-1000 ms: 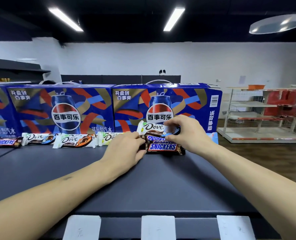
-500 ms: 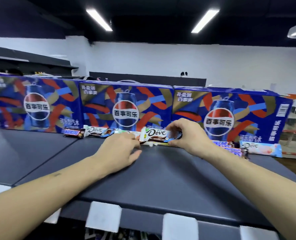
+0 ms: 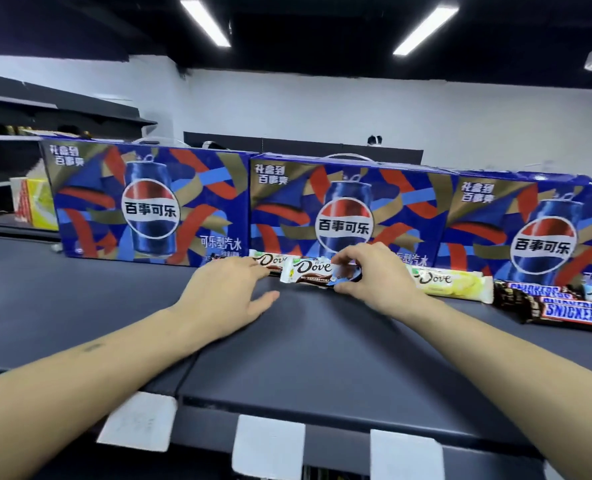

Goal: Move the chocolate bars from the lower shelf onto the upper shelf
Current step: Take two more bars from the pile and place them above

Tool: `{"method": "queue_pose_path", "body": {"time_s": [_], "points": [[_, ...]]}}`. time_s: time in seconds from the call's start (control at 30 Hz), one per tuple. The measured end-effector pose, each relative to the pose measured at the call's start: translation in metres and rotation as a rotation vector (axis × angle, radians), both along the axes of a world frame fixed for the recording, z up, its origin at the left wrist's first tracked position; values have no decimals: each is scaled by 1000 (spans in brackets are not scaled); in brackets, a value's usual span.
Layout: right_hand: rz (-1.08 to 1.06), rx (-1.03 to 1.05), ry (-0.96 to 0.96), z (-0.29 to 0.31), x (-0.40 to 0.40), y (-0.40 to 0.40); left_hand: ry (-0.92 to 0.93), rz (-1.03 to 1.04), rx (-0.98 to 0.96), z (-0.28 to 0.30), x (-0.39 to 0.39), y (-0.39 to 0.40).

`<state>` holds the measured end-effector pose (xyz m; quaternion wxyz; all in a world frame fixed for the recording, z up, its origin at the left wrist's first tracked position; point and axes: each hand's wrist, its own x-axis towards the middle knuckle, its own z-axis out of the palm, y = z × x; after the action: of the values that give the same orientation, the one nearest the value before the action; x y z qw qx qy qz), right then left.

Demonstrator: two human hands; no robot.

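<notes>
**Dove bar going down on the dark shelf**

So the right hand (image 3: 374,275) has a Dove bar (image 3: 313,271) pinched at its right end, thumb underneath and fingers curled over the top. It's a white wrapper with a brown band along the lower edge and the brown Dove script on the face. The bar lies flat-ish with its long axis running left to right, parallel to the row of blue Pepsi boxes (image 3: 350,216) just behind it, logo facing the camera.

It sits at the back of the dark shelf (image 3: 322,358), overlapping another Dove bar (image 3: 268,261) behind its left end.

Left hand (image 3: 228,292) is just resting there, fingers loose and spread on the shelf top, holding nothing, right beside the bar's left end.

Off to the right: a pale yellow Dove bar (image 3: 450,284), then a couple of Snickers bars (image 3: 564,311).
</notes>
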<state>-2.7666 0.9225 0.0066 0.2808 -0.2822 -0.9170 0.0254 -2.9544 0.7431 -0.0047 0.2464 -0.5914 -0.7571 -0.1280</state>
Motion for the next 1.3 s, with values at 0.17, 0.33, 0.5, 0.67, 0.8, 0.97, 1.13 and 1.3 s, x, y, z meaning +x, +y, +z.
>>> {"method": "queue_pose_path", "body": {"time_s": [0.17,0.33,0.5,0.67,0.8,0.97,1.13,1.3], "points": [[-7,34,-19,-3,-39,-15,-39,-52,-10,-4,-23,-10],[-64,51,-50,-9,-62,-20,-19,-47,-36,-4,-35,-14],[-94,3,-26,-11,-73,-20,-44,-84,-49,-4,-36,-17],[-119,-24,0,-13,-78,-24,-65,-134,-68,-4,-37,-16],[-111,0,2,-16,-65,-33,-15,-132,-116,-9,-30,-19],[-101,53,-115,-18,-36,-62,40,-42,-149,-7,0,-33],[-48,67,-156,-18,11,-114,128,-13,-99,0,48,-60],[-3,127,-59,-23,70,-170,157,-32,-42,-7,101,-97]]}}
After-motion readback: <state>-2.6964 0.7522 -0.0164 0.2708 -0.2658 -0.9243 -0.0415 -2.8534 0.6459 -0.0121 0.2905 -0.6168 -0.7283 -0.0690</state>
